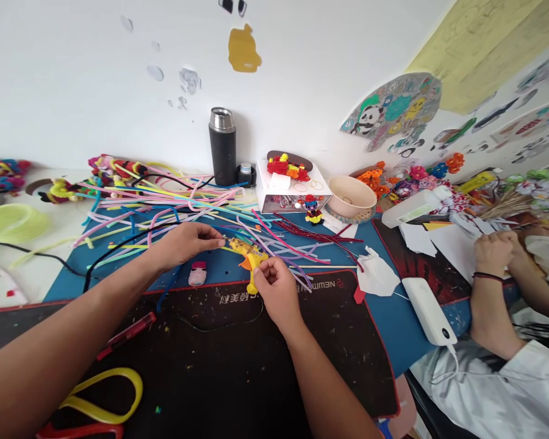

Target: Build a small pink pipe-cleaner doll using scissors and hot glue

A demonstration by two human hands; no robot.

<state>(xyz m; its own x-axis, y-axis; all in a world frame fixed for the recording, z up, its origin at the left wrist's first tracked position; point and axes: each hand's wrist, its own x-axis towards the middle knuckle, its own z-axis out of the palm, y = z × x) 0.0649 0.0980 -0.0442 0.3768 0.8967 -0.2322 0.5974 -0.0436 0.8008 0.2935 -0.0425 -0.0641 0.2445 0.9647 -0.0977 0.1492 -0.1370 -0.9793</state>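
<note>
A yellow hot glue gun [255,263] is over the near edge of the pipe-cleaner pile, its handle in the grip of my right hand [278,289]. Its front end, spotted with brownish residue, points left toward my left hand [190,244]. There my thumb and fingers are pinched together close to the nozzle; whatever is between them is too small to make out. Behind both hands spread many loose pipe cleaners [201,204] in pink, blue, purple and yellow. A small pink-capped jar [197,274] stands just below my left hand.
Yellow-handled scissors [105,396] lie on the black mat [210,378] at front left. Along the wall are a black thermos [222,149], a white box [279,198] and a beige bowl [354,198]. A white power bank [429,311] lies near another person's hands [494,253] on the right.
</note>
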